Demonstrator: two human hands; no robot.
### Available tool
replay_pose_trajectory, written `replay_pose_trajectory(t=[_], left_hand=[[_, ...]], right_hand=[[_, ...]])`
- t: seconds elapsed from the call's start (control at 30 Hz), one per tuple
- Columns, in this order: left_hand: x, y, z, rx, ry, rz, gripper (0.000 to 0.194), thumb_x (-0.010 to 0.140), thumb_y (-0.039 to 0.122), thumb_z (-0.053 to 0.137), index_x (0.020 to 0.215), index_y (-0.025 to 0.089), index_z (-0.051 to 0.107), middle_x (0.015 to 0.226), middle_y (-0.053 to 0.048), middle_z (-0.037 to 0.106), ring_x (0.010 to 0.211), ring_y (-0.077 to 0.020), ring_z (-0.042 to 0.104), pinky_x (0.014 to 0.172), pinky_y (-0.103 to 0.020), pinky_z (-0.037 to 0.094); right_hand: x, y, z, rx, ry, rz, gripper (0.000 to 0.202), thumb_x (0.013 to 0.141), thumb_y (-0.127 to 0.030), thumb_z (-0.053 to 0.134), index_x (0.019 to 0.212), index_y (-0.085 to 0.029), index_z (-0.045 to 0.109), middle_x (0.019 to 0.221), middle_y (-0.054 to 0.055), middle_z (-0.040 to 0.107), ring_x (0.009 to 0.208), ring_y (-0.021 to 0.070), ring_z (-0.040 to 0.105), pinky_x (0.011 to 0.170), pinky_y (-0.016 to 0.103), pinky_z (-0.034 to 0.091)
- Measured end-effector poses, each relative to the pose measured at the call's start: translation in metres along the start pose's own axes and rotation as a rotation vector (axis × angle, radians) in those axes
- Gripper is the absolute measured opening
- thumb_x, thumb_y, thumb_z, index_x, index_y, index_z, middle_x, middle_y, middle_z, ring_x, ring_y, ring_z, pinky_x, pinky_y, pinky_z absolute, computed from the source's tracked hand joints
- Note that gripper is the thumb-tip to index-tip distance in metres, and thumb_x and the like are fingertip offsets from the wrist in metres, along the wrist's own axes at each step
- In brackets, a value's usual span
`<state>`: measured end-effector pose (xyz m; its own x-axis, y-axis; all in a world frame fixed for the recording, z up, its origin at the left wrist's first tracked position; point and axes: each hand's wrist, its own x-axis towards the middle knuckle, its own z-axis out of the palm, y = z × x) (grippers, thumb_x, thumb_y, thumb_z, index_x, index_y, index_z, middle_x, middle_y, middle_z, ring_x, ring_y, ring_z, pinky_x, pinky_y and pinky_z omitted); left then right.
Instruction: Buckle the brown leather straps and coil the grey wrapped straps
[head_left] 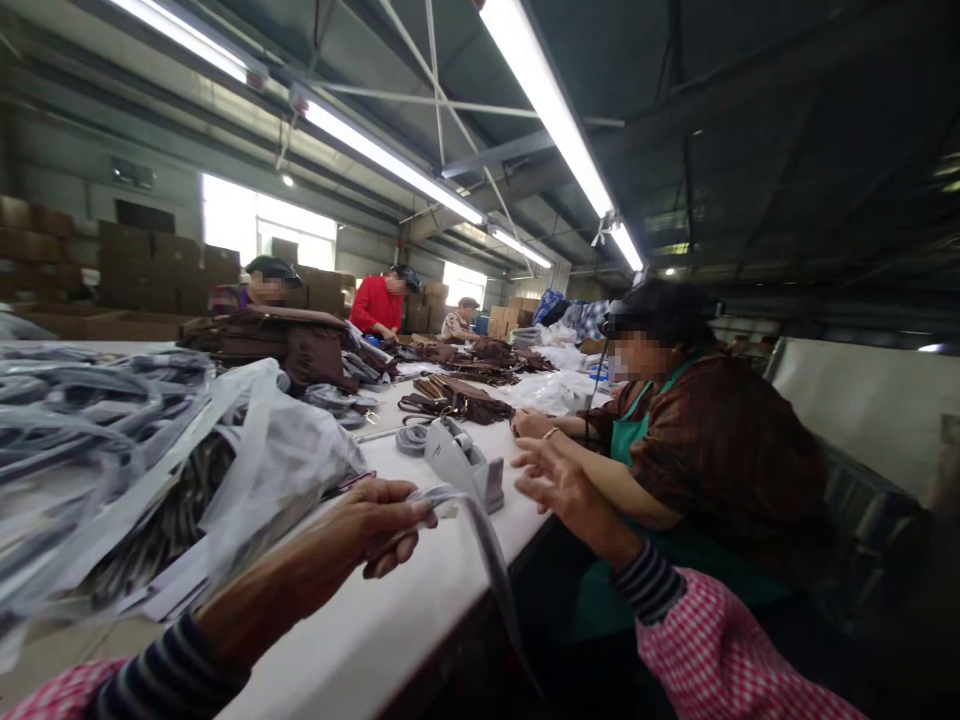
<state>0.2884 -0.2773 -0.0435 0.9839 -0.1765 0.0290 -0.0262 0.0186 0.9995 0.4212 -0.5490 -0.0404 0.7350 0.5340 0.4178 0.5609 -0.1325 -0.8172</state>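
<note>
Between the thumb and fingers of my left hand (386, 525) is pinched the end of a grey strap (487, 545). The strap arcs to the right and hangs down past the table's edge. My right hand (566, 490) is raised beyond the table edge, fingers apart, with nothing in it. Just past both hands stands a grey tape dispenser (461, 460) on the white table (375, 640). A coiled grey strap (411, 438) lies behind the dispenser.
Heaped grey straps (67, 430) and a clear plastic bag (277, 470) cover the left. Brown bags (277, 345) lie farther back. Close on the right sits a co-worker in a green apron (630, 435), hands on the table. Other people work at the far end, near stacked cartons (150, 265).
</note>
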Motion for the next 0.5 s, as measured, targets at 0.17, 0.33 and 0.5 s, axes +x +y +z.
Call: replay_pose_trajectory(t=[0.17, 0.33, 0.5], left_hand=[[-0.003, 0.0, 0.017, -0.188, -0.05, 0.009, 0.029, 0.086, 0.041, 0.078, 0.084, 0.015, 0.065, 0.051, 0.007, 0.044, 0.043, -0.0042, 0.031, 0.042, -0.019, 0.016], [0.006, -0.021, 0.022, -0.18, -0.107, -0.103, 0.032, 0.088, 0.045, 0.073, 0.09, 0.013, 0.068, 0.054, -0.002, 0.063, 0.038, -0.0068, 0.044, 0.04, -0.019, 0.022], [0.005, -0.034, 0.038, -0.271, -0.206, -0.116, 0.032, 0.086, 0.044, 0.077, 0.096, 0.014, 0.07, 0.08, -0.012, 0.077, 0.057, -0.0147, 0.069, 0.049, -0.019, 0.043]], right_hand=[[-0.022, 0.004, 0.078, -0.173, -0.073, -0.141, 0.023, 0.099, -0.035, 0.063, 0.115, -0.022, 0.073, 0.089, 0.004, 0.072, 0.076, 0.0191, 0.062, 0.066, 0.029, 0.045], [-0.011, 0.011, 0.075, -0.248, 0.12, -0.26, 0.028, 0.099, -0.02, 0.05, 0.108, -0.022, 0.076, 0.089, 0.006, 0.075, 0.082, 0.0234, 0.068, 0.076, 0.033, 0.05], [-0.007, 0.006, 0.051, -0.359, 0.155, -0.428, 0.035, 0.097, -0.016, 0.048, 0.118, -0.023, 0.075, 0.111, 0.01, 0.077, 0.106, 0.0267, 0.071, 0.093, 0.037, 0.052]])
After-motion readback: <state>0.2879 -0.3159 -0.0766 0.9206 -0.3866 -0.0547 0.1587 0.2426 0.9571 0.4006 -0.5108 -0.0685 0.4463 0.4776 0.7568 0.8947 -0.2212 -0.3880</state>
